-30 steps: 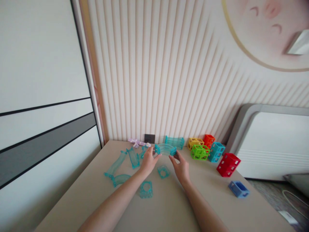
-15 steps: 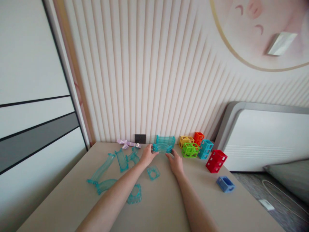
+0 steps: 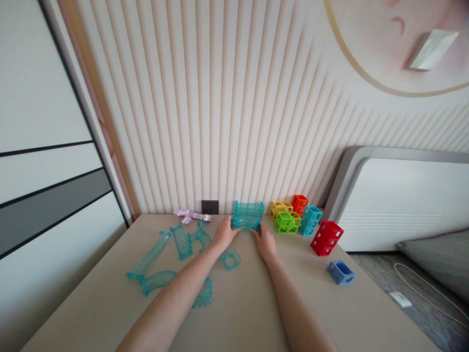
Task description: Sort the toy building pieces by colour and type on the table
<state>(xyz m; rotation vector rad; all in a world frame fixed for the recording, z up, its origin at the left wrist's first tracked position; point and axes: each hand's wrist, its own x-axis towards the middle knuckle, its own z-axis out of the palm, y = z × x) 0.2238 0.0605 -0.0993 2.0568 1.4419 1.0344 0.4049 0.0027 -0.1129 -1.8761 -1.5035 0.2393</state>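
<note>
Left hand [image 3: 224, 236]: fingers closed on curved teal piece [image 3: 246, 223], 9 o'clock end.
Right hand [image 3: 265, 243]: fingers closed on its 3 o'clock end; two-end grip probably keeps it level.
Rear teal piece [image 3: 249, 209]: 12 o'clock, just beyond; contact unclear.
Square teal piece [image 3: 223, 264]: 7 o'clock, flat on tabletop [image 3: 249, 305].
Green block [image 3: 287, 222]: 3 o'clock, apart, leaving finger room.

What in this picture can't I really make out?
In the head view:
Curved piece: its ends are partly hidden by the left hand and right hand.
Rear piece: the curved piece overlaps its lower part, so whether they touch is unclear.
Near square: partly behind the left forearm.
Round picture: cut off by the top and right edges.
Black socket: details too small and dark.
</note>
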